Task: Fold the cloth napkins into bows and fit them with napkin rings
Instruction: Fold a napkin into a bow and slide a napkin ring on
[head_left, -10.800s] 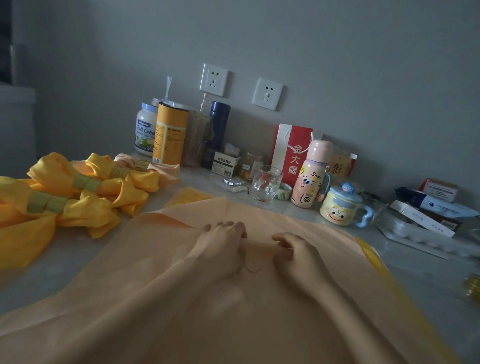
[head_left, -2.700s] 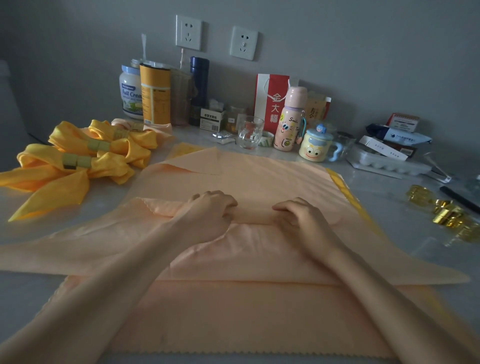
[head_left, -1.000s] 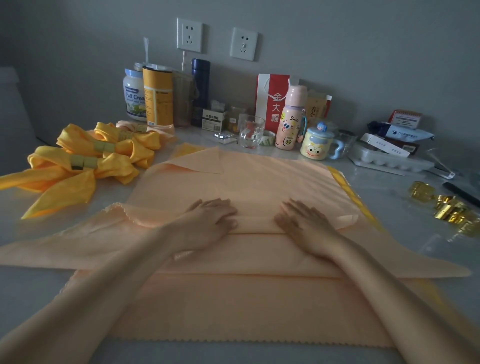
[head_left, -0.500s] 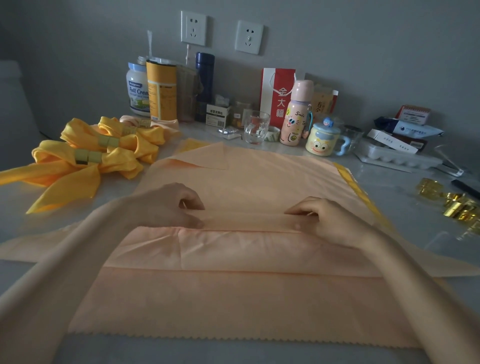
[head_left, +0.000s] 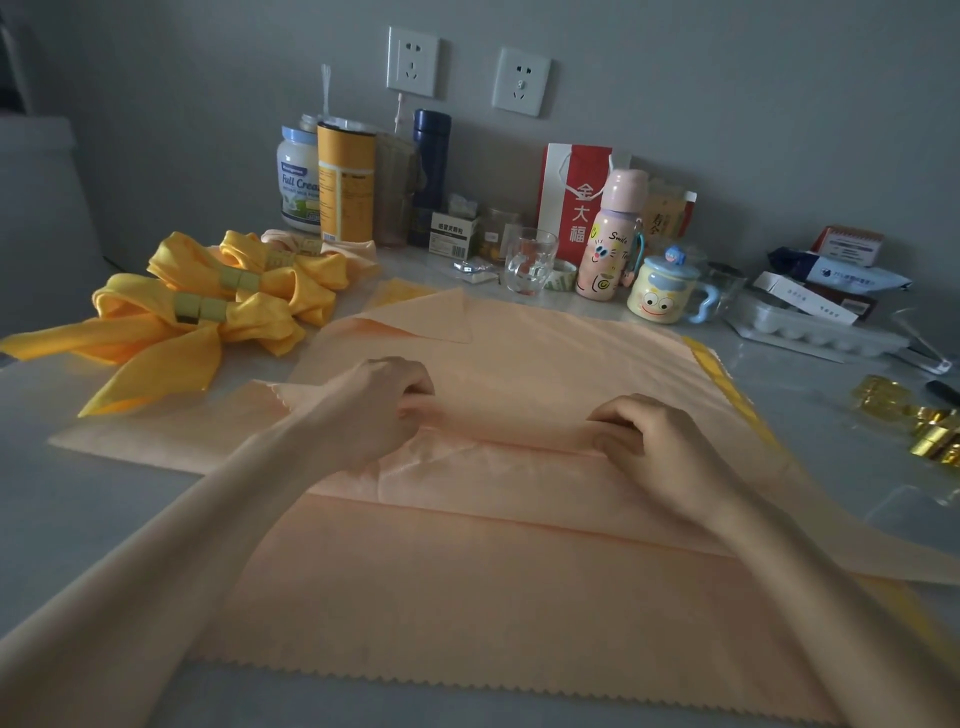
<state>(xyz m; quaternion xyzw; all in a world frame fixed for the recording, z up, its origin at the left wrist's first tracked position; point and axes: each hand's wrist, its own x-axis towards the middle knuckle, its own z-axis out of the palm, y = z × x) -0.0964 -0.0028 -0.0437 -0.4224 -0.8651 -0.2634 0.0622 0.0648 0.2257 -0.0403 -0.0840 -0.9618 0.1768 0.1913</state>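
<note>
Napkin (head_left: 519, 395) fold between both hands' fingertips

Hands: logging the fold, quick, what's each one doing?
Left hand: closed, pinching the napkin fold.
Right hand: closed, pinching the same fold.

Head camera, close, looks forward-down over table (head_left: 78, 499) toward wall (head_left: 727, 78).

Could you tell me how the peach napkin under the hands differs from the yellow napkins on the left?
The peach napkin lies mostly flat, only partly folded; the yellow napkins are already gathered into bows. The peach one has no ring, while each yellow bow wears one. The left hand and right hand pinch the peach napkin; nobody touches the yellow ones. All rest on the same table.
</note>
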